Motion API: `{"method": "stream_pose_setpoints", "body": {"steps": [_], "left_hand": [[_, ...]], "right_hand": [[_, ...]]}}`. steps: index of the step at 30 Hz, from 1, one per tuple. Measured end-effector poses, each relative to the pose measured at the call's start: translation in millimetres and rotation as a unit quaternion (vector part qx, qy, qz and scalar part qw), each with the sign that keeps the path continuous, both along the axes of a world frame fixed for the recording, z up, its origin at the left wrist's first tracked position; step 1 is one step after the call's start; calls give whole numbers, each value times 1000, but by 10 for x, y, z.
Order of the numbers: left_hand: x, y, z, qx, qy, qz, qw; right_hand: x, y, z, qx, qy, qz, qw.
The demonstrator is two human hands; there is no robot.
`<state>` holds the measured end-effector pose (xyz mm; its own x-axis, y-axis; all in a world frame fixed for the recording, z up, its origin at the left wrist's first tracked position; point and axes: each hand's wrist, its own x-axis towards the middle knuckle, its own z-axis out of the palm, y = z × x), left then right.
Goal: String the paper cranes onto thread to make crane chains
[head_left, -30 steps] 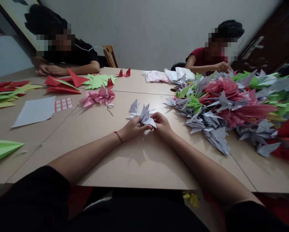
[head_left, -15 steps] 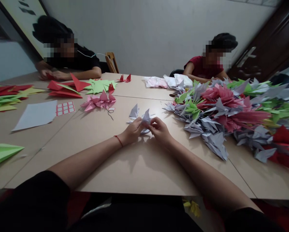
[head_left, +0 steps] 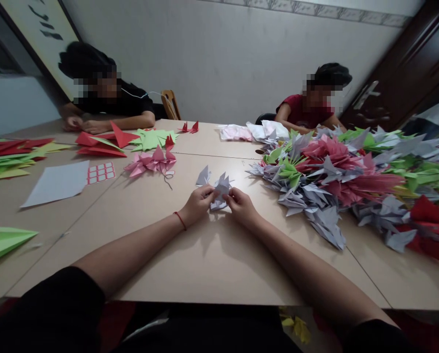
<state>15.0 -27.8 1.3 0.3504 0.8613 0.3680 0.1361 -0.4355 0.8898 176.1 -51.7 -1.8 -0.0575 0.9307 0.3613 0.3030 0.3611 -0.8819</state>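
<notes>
A light grey paper crane (head_left: 222, 185) is held between my two hands, a little above the tabletop. My left hand (head_left: 198, 205) pinches its left side between thumb and fingers. On the opposite side my right hand (head_left: 240, 206) grips it with thumb and fingertips. Another grey paper crane (head_left: 204, 175) stands on the table just behind my left fingers. More grey folded paper (head_left: 219, 204) shows below the held crane, partly hidden by it and by my fingers.
A heap of folded cranes (head_left: 344, 171) covers the right side. Pink cranes with a cord (head_left: 149, 164), a white sheet (head_left: 56, 184), stickers (head_left: 101, 173) and green paper (head_left: 6, 240) lie left. Two people (head_left: 105, 105) sit across the table (head_left: 190, 274); white packets (head_left: 236, 132) lie at the back.
The view has tilted up slightly. My hands have spread a little apart on the grey crane, and more of its folded paper shows between them.
</notes>
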Motion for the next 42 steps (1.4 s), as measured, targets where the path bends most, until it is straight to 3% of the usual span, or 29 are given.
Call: {"method": "stream_pose_setpoints", "body": {"steps": [8, 20, 27, 42], "left_hand": [[-2, 16, 13, -91, -22, -36, 995], [24, 14, -3, -111, -15, -31, 993], [20, 25, -16, -111, -22, -30, 993], [42, 24, -17, -125, -18, -32, 991]], "right_hand": [[5, 49, -64, -1, -15, -6, 1000], [10, 57, -98, 0, -20, -9, 1000], [-3, 62, -90, -6, -14, 23, 1000], [18, 45, -112, -27, -16, 9, 999]]}}
